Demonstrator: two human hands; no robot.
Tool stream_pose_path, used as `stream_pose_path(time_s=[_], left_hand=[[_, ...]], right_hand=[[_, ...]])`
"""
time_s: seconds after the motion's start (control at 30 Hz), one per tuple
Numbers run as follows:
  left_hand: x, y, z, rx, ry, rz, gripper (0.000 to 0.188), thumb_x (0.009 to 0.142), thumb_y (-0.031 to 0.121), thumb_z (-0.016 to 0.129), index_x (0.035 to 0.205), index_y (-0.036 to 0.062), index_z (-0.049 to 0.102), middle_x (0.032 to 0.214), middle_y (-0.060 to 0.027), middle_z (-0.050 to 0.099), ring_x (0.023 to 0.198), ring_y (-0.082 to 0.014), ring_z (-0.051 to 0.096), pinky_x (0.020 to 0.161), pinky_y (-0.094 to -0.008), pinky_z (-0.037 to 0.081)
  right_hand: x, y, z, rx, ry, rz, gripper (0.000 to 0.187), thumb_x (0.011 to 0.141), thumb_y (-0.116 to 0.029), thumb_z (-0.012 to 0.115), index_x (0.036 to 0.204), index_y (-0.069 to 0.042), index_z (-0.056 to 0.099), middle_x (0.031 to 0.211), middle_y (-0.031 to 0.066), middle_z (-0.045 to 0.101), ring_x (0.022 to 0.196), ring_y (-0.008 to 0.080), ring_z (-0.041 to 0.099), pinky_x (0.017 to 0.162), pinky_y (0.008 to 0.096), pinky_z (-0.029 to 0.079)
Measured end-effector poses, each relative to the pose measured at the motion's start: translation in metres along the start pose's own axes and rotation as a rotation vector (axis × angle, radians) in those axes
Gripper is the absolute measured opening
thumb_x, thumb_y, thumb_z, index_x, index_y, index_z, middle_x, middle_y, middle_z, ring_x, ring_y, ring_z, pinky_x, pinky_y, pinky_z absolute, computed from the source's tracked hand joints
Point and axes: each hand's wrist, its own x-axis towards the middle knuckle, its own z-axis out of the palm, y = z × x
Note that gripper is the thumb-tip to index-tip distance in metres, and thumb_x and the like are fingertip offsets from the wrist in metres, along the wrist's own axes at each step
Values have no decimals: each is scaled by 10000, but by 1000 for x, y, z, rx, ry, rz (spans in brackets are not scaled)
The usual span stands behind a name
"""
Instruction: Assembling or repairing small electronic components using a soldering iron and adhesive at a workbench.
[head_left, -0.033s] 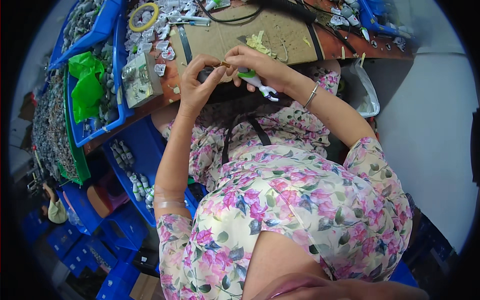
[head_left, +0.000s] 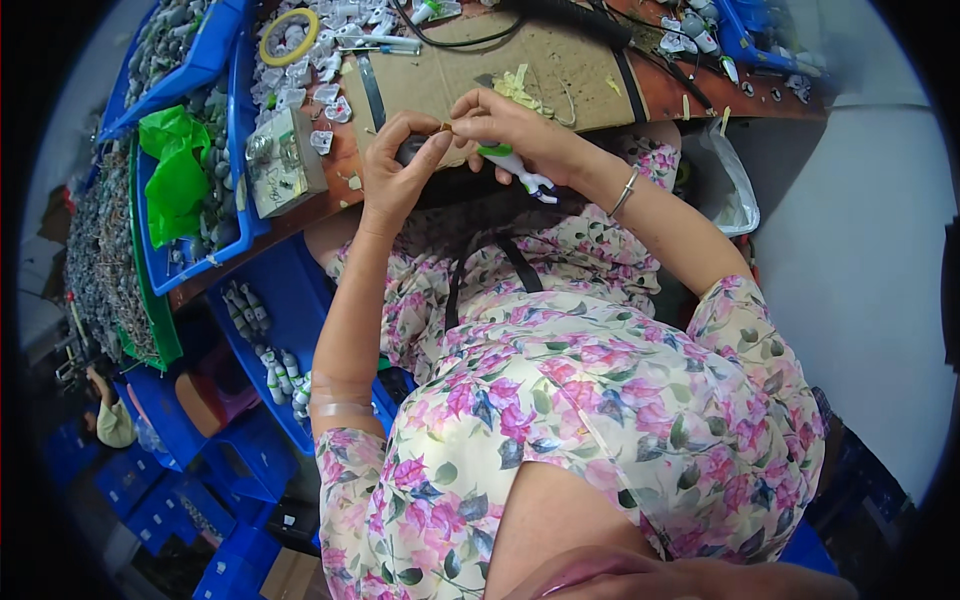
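White-and-green piece: head view; in your right hand, near side of the cardboard sheet.
Right hand: fingers closed round the piece.
Left hand: thumb and forefinger pinched on a small brown bit.
Dark rounded object: at your left fingers; grip cannot be told.
Blue bin: left, containing green plastic.

One left hand, one right hand, one white-and-green toy part, one small brown piece, one dark rounded piece, one yellow tape ring, one bracelet, one green plastic bag, perhaps four grey figures, dimly seen
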Motion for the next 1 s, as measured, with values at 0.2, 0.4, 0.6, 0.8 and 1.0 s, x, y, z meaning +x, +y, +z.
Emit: stream_pose_path(time_s=[0.2, 0.4, 0.6, 0.8, 1.0], left_hand=[[0, -2, 15, -373, 125, -288, 172, 922, 187, 713, 968, 26, 672, 845, 35, 619, 748, -27, 505, 648, -196, 409], [0, -4, 19, -492, 109, -296, 166, 955, 200, 670, 970, 35, 661, 856, 23, 634, 763, -36, 531, 685, -198, 425], [4, 0, 22, -624, 131, -288, 188, 986, 221, 624, 996, 37, 659, 862, 2, 656, 785, -56, 573, 707, -208, 444], [4, -13, 20, -679, 208, -323, 195, 992, 232, 615, 973, 46, 667, 870, 0, 657, 777, -57, 572, 692, -218, 444], [5, -10, 24, -666, 246, -336, 186, 996, 232, 601, 965, 56, 656, 834, -5, 640, 739, -80, 578, 677, -232, 453]], right_hand=[[9, 8, -11, -165, -53, -65, 313, 923, -305, 679, 1110, -96, 541, 891, 4, 575, 742, 81, 589, 521, 230, 474], [4, 5, 3, -220, 128, -261, 265, 953, -333, 651, 1012, -79, 602, 805, -24, 558, 725, 61, 569, 528, 201, 455], [19, 10, -14, -117, -103, -108, 333, 963, -352, 640, 1134, -80, 554, 939, 1, 583, 753, 57, 580, 542, 203, 489], [3, -8, 2, -178, 8, -103, 512, 906, -312, 710, 1280, -65, 463, 1101, 71, 534, 793, 123, 606, 662, 265, 574], [4, -10, -8, -304, 7, -129, 540, 909, -217, 712, 1336, -46, 428, 1094, 72, 529, 854, 149, 623, 712, 283, 587]])
